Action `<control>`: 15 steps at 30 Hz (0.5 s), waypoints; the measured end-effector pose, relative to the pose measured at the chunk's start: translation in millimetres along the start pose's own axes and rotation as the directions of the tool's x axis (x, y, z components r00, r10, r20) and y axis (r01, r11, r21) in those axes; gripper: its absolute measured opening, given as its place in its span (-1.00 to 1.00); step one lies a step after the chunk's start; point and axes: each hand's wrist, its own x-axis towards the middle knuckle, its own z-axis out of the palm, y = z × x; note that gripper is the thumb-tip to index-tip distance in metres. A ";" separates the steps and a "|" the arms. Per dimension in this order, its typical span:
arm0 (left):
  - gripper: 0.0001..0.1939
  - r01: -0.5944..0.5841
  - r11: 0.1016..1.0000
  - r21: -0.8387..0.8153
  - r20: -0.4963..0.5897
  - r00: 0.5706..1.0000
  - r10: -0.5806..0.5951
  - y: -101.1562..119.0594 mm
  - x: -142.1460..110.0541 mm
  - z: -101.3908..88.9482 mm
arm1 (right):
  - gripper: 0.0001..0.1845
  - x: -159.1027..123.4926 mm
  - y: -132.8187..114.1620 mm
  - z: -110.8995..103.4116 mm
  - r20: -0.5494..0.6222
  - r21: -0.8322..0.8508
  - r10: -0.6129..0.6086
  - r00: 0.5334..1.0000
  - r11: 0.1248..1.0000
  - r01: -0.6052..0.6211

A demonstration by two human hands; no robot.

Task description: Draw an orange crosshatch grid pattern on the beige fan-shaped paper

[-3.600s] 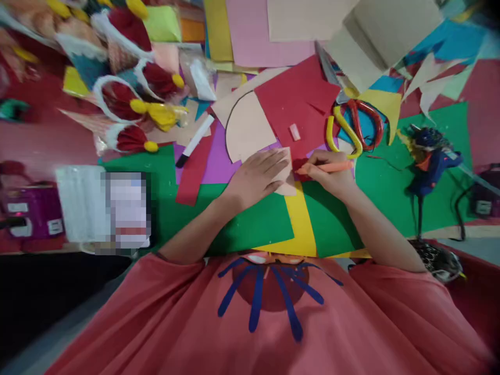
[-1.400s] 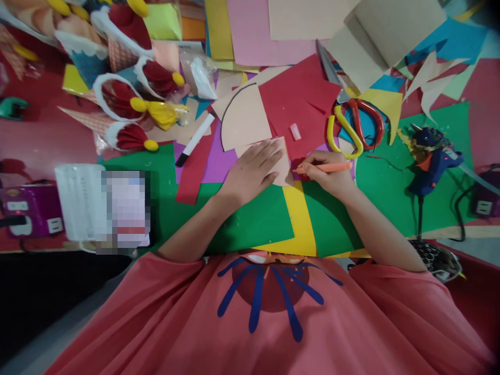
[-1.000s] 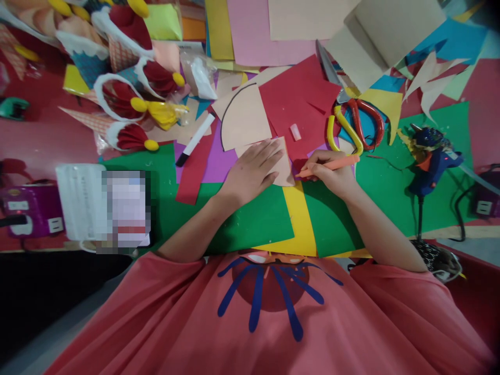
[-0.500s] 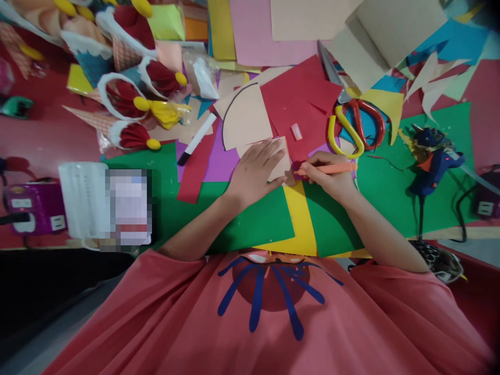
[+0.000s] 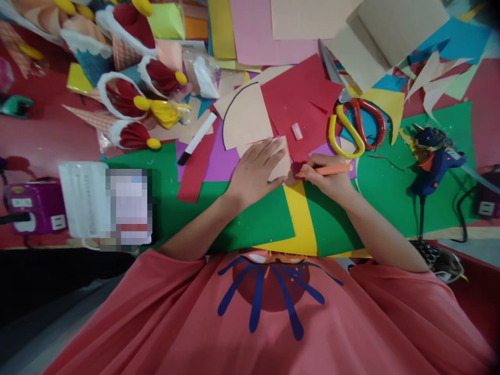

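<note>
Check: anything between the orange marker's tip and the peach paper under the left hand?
Nothing visible. The right hand holds the orange marker, tip by the right edge of the peach paper; the left hand lies on it, short of that edge.

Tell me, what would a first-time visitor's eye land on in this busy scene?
Probably the two hands in the middle: the left hand lies flat on a piece of peach paper, while the right hand grips an orange marker. Next, the scissors, with one red and one yellow handle, just beyond the right hand. Then the cone-shaped ornaments with white trim, clustered at upper left.
</note>
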 end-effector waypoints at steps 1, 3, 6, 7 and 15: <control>-0.42 0.000 1.000 -0.002 0.000 1.000 0.000 0.0 -0.1 0.1 | -0.72 0.0 0.0 0.1 0.002 0.005 -0.001 1.000 1.000 0.001; -0.42 0.001 1.000 0.000 -0.005 1.000 -0.001 0.1 -0.1 0.1 | -0.72 0.2 -0.5 0.1 0.016 0.022 0.005 1.000 1.000 -0.005; -0.43 0.002 1.000 0.003 -0.005 1.000 -0.002 -0.3 -0.1 0.2 | -0.71 0.7 -1.8 -0.5 0.043 0.076 0.038 0.998 0.996 -0.042; -0.43 -0.001 1.000 0.001 -0.001 1.000 0.001 -0.5 -0.1 0.2 | -0.71 0.8 -2.2 -0.8 0.041 0.098 0.046 0.998 0.994 -0.050; -0.41 -0.012 0.999 0.029 -0.013 1.000 0.012 -0.7 -0.3 0.5 | -0.71 -0.5 -0.2 -0.6 0.019 0.034 0.014 1.000 0.999 -0.014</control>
